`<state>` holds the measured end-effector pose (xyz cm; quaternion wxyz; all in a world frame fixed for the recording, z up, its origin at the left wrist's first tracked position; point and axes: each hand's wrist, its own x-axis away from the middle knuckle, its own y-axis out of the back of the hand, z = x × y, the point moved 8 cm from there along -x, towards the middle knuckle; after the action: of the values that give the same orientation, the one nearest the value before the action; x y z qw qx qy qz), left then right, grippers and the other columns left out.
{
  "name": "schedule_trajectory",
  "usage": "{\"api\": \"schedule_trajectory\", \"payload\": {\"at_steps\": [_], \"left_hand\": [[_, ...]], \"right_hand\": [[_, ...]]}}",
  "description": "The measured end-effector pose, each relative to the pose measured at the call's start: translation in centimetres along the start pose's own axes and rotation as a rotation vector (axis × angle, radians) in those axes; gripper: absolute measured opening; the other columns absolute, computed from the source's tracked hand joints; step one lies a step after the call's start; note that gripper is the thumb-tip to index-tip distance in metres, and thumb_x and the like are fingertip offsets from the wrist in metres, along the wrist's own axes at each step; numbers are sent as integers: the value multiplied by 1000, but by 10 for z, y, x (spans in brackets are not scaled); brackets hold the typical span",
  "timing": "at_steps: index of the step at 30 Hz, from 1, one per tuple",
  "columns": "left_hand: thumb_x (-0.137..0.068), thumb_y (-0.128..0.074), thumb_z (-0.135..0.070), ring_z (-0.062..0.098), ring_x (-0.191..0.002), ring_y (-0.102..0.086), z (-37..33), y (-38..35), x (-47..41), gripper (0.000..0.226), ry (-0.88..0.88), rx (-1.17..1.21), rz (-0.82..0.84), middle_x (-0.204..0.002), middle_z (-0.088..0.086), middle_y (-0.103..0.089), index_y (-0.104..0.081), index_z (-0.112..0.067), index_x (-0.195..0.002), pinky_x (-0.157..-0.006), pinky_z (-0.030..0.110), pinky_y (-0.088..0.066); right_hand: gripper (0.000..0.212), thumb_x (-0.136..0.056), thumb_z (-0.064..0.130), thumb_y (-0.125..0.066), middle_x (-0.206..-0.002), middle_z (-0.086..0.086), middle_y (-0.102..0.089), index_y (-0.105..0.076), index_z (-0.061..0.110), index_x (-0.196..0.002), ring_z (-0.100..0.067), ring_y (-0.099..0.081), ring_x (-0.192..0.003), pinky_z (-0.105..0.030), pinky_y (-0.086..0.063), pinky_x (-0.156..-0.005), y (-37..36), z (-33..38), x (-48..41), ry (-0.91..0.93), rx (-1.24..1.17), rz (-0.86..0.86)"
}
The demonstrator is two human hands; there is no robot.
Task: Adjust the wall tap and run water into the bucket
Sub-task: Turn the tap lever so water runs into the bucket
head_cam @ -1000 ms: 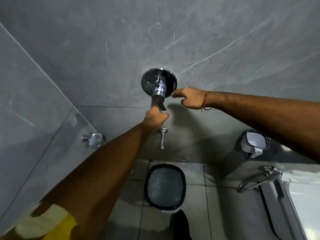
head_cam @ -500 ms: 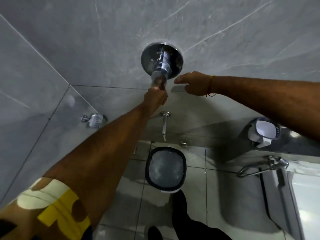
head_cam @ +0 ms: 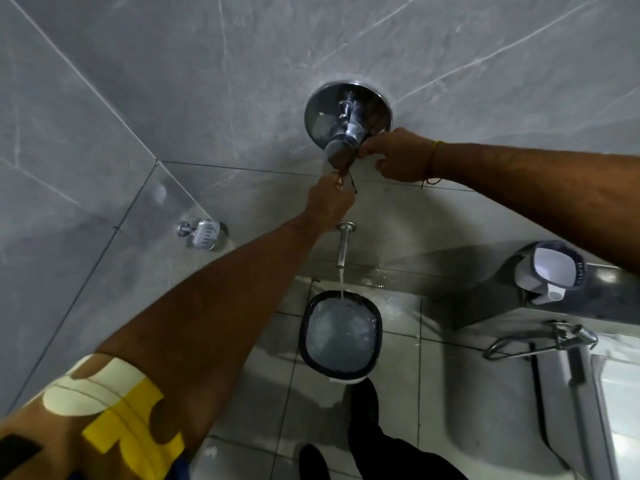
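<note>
A round chrome wall tap with a knob and a lever pointing down sits on the grey tiled wall. My left hand grips the lower end of the lever. My right hand pinches the lever near the knob, fingers closed on it. Below, a chrome spout pours a thin stream of water into a dark-rimmed bucket on the floor. The water in the bucket is frothy.
A chrome soap dish is fixed to the wall at the left. A white and dark mug sits on a ledge at the right, above a chrome sink tap and basin. My dark-trousered legs stand behind the bucket.
Water now runs from the spout into the bucket. My right hand has closed onto the tap lever beside the knob. The view has tilted up and the tap appears higher and further right.
</note>
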<state>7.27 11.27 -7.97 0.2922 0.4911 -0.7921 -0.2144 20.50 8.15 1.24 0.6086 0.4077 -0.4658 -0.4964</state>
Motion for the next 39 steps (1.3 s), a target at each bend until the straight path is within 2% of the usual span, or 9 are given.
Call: {"api": "schedule_trajectory", "payload": {"at_steps": [3, 6, 10, 16, 19, 23, 30, 34, 39], "left_hand": [[-80, -63, -18, 32, -96, -69, -3, -1, 5, 44, -55, -92, 46, -95, 6, -64, -58, -8, -123, -87, 42, -59], [-70, -57, -30, 34, -95, -70, -5, -2, 8, 71, -107, -161, 57, -105, 15, -70, -49, -7, -137, -85, 44, -61], [-80, -66, -19, 30, -98, -68, -5, -2, 10, 68, -163, -223, 46, -115, 16, -67, -44, -5, -143, -87, 45, -60], [-81, -70, -7, 33, -126, -56, -11, -3, 14, 77, -283, -320, -7, -150, 18, -45, -37, -4, -150, -95, 34, -53], [-78, -72, -1, 39, -136, -48, -12, -2, 17, 82, -325, -338, -38, -155, 24, -39, -36, -2, -152, -108, 43, -50], [-81, -69, -4, 39, -156, -19, -11, -3, 18, 84, -371, -403, -69, -163, 25, -30, -30, 1, -155, -127, 49, -21], [-83, -67, -6, 41, -155, -21, -8, -3, 22, 81, -429, -425, -100, -161, 27, -32, -31, 1, -154, -126, 52, -24], [-82, -67, -8, 38, -156, -17, -5, -5, 20, 88, -441, -455, -100, -164, 24, -29, -24, 0, -158, -128, 49, -16], [-81, -68, -13, 37, -157, -16, -5, -7, 20, 91, -437, -476, -98, -165, 23, -26, -21, 1, -158, -127, 46, -11]], "right_hand": [[49, -87, 2, -57, -140, -19, -61, -63, 10, -136, -40, -57, -127, -36, -42, -108, 3, 2, 2, -7, 17, -4], [48, -87, 2, -57, -136, -21, -63, -65, 9, -133, -43, -60, -122, -39, -45, -105, 6, 7, 5, 4, 31, -22], [47, -85, 4, -59, -133, -20, -66, -67, 12, -131, -42, -61, -120, -38, -47, -103, 8, 12, 8, 4, 57, -40], [42, -83, 9, -59, -124, -18, -71, -71, 15, -123, -44, -64, -113, -40, -52, -97, 14, 15, 10, -14, 87, -74], [43, -83, 10, -58, -119, -18, -73, -72, 21, -122, -46, -65, -108, -42, -55, -94, 18, 17, 14, -34, 85, -94], [51, -82, 10, -58, -121, -17, -72, -67, 29, -129, -47, -65, -108, -42, -55, -91, 20, 20, 16, -17, 92, -122], [57, -83, 12, -57, -132, -15, -64, -56, 25, -138, -44, -65, -110, -45, -55, -89, 12, 15, 15, 24, 102, -109], [64, -86, 14, -57, -142, -17, -53, -40, 20, -147, -49, -61, -115, -52, -55, -91, 10, 16, 15, 75, 98, -157], [69, -93, 21, -58, -155, -21, -40, -30, 9, -154, -46, -50, -134, -56, -50, -103, -1, 18, 8, 128, 79, -167]]}}
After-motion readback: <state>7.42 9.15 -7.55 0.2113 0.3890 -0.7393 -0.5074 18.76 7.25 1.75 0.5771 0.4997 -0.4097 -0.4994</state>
